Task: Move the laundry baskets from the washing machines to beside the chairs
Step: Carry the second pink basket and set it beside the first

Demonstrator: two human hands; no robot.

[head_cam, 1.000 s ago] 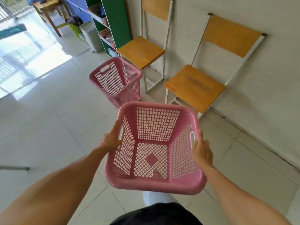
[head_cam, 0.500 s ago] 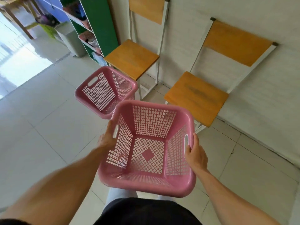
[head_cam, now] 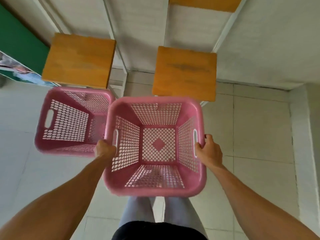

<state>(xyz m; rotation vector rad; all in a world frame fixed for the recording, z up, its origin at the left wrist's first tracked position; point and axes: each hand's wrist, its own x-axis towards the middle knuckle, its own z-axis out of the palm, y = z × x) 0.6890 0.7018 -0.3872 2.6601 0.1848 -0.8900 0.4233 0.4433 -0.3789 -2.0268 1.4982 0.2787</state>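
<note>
On floor, left: empty pink latticed plastic laundry basket (head_cam: 69,122), before the left wooden-seated chair (head_cam: 78,59). Centre: second pink basket (head_cam: 155,146), held by left hand (head_cam: 105,149) and right hand (head_cam: 210,150), both closed at side handle slots. Judged light, rigid, slightly flexing; grip handles.

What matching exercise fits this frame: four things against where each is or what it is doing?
Things:
1. left basket
2. held basket
3. right chair
4. left hand

States:
A. at the wall, seat bare
B. gripped on both sides
C. in front of the left chair, no hand on it
D. between the two baskets, at a handle slot

Pairs: 1-C, 2-B, 3-A, 4-D
</note>
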